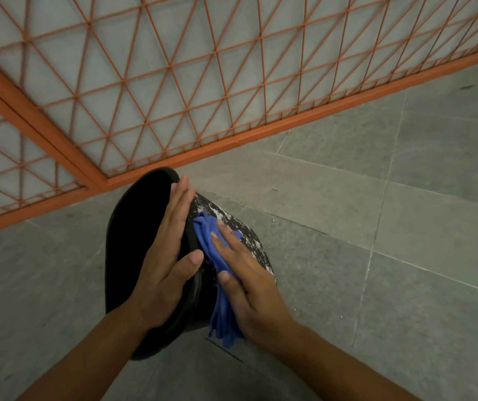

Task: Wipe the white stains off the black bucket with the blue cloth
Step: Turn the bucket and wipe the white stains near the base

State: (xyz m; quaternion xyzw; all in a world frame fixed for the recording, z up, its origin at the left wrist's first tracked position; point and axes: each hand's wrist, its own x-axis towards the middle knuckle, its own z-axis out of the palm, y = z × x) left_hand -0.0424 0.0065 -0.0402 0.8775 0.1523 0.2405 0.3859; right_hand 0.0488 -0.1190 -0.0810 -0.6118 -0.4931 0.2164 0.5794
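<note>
Two bare forearms in from bottom edge, nearest the lens. Left hand (165,256) laid flat over rim of black bucket (133,241), fingers straight and together, pointing up-frame, thumb spread toward the cloth. Left grip: open, palm resting on the rim, nothing pinched.

Right hand (249,285) pressing blue cloth (217,285) against bucket's outer wall. Fingers mostly extended over the fabric, thumb along its left side. Right grip: flat press on the cloth, no clear curl round it. Cloth bunched and creased; upper end up by left fingers, lower end hanging in loose folds below right palm.

Bucket tipped on its side on grey tiled floor (405,227), dark mouth facing left, outer wall facing up and right. White stains (249,238) speckled across exposed wall, right of the cloth and just beyond right fingertips; more flecks near the rim above the cloth. Wall under the cloth and hand hidden, can't tell its condition.

Bucket sitting centre-frame, between both hands, near base of orange metal grille (174,96). Grille: diagonal lattice of thin bars in a thick orange frame, pale panel behind, running across top of frame from left down to a corner post, then up to the right. Floor tiles with light grout lines; small dark mark far right near the grille base.
</note>
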